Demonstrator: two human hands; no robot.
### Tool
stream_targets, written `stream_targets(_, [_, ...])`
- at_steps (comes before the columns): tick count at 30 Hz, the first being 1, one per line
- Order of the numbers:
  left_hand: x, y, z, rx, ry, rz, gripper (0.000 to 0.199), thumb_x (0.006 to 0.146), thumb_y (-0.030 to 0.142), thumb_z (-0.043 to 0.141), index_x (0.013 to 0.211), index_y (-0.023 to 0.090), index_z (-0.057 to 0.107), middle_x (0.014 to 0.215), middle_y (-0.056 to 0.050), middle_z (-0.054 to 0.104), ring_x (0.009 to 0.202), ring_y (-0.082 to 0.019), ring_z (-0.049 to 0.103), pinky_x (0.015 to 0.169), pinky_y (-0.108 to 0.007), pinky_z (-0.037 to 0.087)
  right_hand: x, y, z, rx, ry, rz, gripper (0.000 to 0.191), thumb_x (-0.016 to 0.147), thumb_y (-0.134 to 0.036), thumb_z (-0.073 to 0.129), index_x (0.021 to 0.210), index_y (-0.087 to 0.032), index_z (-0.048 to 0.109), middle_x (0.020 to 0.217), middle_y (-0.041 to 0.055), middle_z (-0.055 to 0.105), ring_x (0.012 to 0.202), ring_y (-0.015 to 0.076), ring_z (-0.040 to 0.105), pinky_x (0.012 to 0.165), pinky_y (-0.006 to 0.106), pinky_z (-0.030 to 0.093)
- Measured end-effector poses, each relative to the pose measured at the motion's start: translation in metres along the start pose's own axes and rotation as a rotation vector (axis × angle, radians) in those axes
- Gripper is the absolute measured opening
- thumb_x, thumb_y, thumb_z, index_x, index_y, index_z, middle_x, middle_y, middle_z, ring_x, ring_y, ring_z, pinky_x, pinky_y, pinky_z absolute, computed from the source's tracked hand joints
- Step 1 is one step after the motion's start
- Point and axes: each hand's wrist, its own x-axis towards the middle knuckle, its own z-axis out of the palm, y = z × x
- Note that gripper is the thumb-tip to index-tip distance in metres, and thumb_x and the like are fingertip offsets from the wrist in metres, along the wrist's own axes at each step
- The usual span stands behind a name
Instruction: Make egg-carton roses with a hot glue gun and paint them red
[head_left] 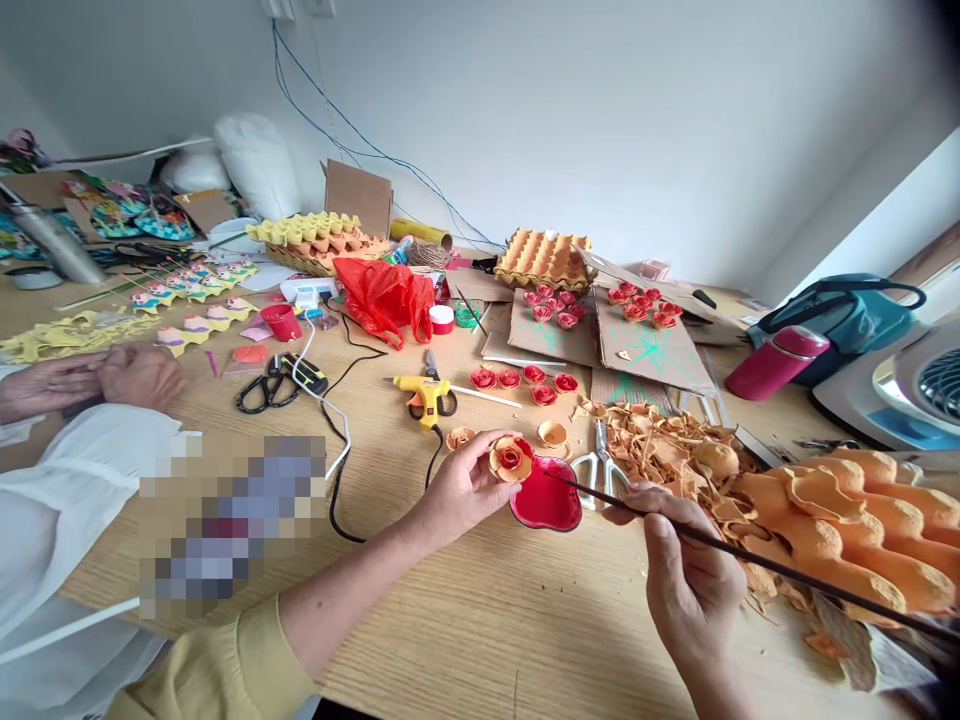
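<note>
Between the fingers of my left hand (469, 485) is an egg-carton rose (511, 459), its centre painted red and its outer petals still bare orange. My right hand (686, 570) grips a long dark paintbrush (720, 545). The brush tip points left, over a small dish of red paint (555, 500) and close to the rose. Behind the dish sit an unpainted carton cup (553, 435) and another pale orange flower (460, 438). Scissors with white handles (600, 465) lie just right of the dish.
A yellow glue gun (427, 398) and several red roses (534, 374) lie farther back. Carton scraps (660, 450) and orange egg trays (847, 520) fill the right side. At left, another person's hands (139, 380) rest on the table near black-handled scissors (268, 390).
</note>
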Motion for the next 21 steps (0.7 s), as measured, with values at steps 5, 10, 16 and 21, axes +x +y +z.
stream_targets(5, [-0.0022,-0.0006,-0.0035,0.220,0.047,0.164,0.047,0.083,0.013,0.071,0.128,0.021,0.062,0.129,-0.009,0.069,0.114,-0.021,0.070,0.101,-0.032,0.057,0.0039,0.0043,-0.0042,-0.097,-0.233,-0.118,0.017,0.103,-0.015,0.049,0.105,-0.024,0.063,0.081,0.0023,0.069,0.082,0.0215,0.062,0.086,0.040,0.048])
stream_targets(10, [-0.0055,-0.0009,-0.0034,0.323,0.028,0.215,0.050,0.084,0.010,0.067,0.131,0.022,0.059,0.127,-0.009,0.068,0.111,-0.020,0.070,0.098,-0.031,0.058,0.0067,0.0061,-0.0030,-0.203,-0.422,-0.219,0.014,0.102,-0.011,0.048,0.103,-0.022,0.056,0.083,0.0021,0.065,0.080,0.0205,0.059,0.087,0.041,0.046])
stream_targets(16, [-0.0063,0.0007,-0.0028,0.371,0.000,0.211,0.050,0.083,0.009,0.066,0.132,0.021,0.059,0.122,-0.008,0.067,0.107,-0.021,0.070,0.095,-0.032,0.059,0.0087,0.0045,-0.0022,-0.198,-0.541,-0.221,0.012,0.103,-0.014,0.047,0.102,-0.024,0.053,0.083,0.0014,0.063,0.079,0.0206,0.059,0.081,0.040,0.046])
stream_targets(21, [-0.0063,0.0026,-0.0026,0.384,-0.003,0.188,0.050,0.083,0.009,0.066,0.131,0.021,0.059,0.121,-0.008,0.068,0.105,-0.020,0.070,0.095,-0.031,0.059,0.0087,0.0064,-0.0018,-0.185,-0.509,-0.212,0.013,0.104,-0.016,0.045,0.103,-0.025,0.054,0.082,0.0020,0.064,0.078,0.0217,0.061,0.081,0.042,0.048])
